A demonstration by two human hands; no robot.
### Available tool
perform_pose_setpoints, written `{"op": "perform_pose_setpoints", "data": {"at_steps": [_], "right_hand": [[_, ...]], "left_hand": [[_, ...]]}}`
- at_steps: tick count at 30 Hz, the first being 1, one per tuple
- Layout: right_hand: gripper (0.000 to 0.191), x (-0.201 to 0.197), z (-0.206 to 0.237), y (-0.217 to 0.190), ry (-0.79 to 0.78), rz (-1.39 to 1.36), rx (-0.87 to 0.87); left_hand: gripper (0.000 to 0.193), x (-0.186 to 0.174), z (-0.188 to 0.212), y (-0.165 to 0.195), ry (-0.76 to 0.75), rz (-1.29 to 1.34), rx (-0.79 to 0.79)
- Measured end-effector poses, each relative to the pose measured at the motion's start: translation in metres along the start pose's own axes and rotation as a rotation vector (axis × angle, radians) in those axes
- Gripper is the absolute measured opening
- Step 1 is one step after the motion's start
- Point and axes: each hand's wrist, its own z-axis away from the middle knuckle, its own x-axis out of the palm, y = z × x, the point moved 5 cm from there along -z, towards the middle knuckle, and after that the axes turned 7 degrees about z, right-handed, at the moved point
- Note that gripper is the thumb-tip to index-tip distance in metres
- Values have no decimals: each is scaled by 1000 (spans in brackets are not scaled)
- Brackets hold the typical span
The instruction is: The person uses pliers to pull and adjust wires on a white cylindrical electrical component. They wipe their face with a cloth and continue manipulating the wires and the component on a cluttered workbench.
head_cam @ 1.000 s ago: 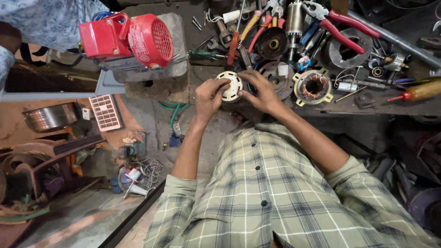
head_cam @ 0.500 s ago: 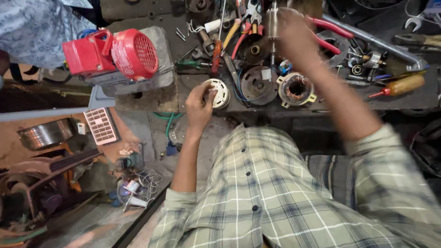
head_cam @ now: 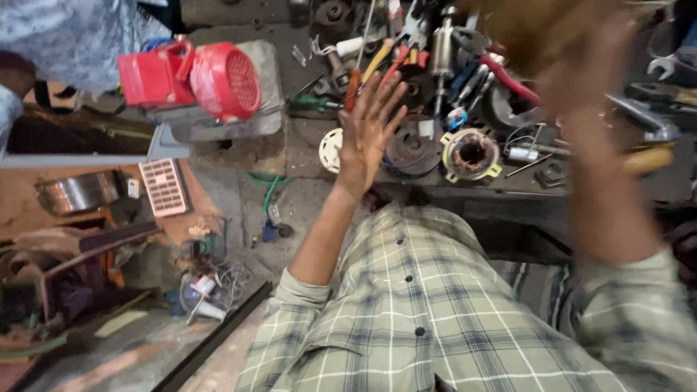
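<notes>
Cluttered desk (head_cam: 305, 145): the white disc (head_cam: 331, 149) was left lying beside the spread, empty left hand (head_cam: 367, 134); the right hand (head_cam: 573, 69) was blurred, its grip unreadable.

This is a repair workshop for electric motors, cramped and grimy. The workbench (head_cam: 305, 156) is heaped with pliers (head_cam: 501, 69), screwdrivers (head_cam: 353, 87), a wound copper motor coil (head_cam: 472, 154), round metal motor parts (head_cam: 412, 149) and a white fan cover (head_cam: 331, 150), with a red motor (head_cam: 192, 78) standing at one end. Below it lie scrap parts, loose wires (head_cam: 210, 287) and a steel bowl (head_cam: 69, 192) on a dirty floor.
</notes>
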Motion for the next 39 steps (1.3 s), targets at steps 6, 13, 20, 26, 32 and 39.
{"op": "perform_pose_setpoints", "data": {"at_steps": [6,13,20,26,32,39], "right_hand": [[54,54,165,-22,-415,-827,-81],[50,79,167,7,-205,-1634,780],[45,76,162,27,-161,-911,544],[44,116,169,36,-472,-1540,1163],[60,90,153,93,-501,-1175,1142],[94,89,204,12,-1040,-1379,328]], "left_hand": [[85,23,-5,-8,28,-462,135],[104,88,13,-59,-463,-1288,277],[115,72,31,-102,-486,-1302,79],[108,70,47,-122,-564,-1468,-57],[89,81,40,-38,-484,-1424,-119],[89,108,2,15,-349,-1735,683]]}}
